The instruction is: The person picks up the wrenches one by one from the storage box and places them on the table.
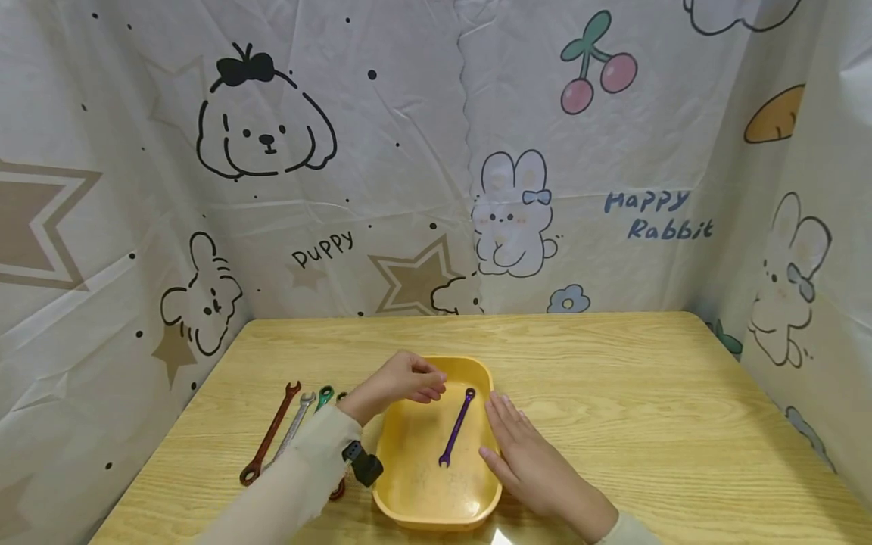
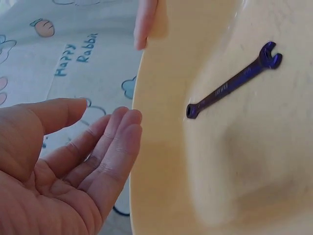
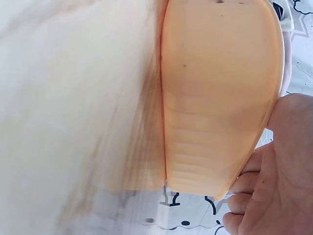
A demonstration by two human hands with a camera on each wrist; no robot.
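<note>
Two hands work at a yellow tray (image 1: 415, 499) on a wooden surface (image 1: 647, 424). The left hand (image 1: 406, 381) hovers over the tray's far left corner, its fingers loosely curled and holding nothing; the left wrist view shows the palm open and empty beside the tray's rim. The right hand (image 1: 527, 454) lies flat with straight fingers against the tray's right outer wall, touching it; the right wrist view shows the fingers at the rim of the tray's side.

Inside the tray lies a single purple wrench (image 1: 456, 428), resting on the tray's floor with its ring end toward the far side and its open end toward the person, apart from both hands.

To the left of the tray, on the surface, several more wrenches lie side by side: a red-brown wrench (image 1: 269, 434), a silver wrench (image 1: 294, 425) and a green wrench (image 1: 323, 397), the latter partly hidden by the left sleeve (image 1: 300, 477). A cartoon-printed white sheet (image 1: 436, 151) hangs behind and at both sides.
</note>
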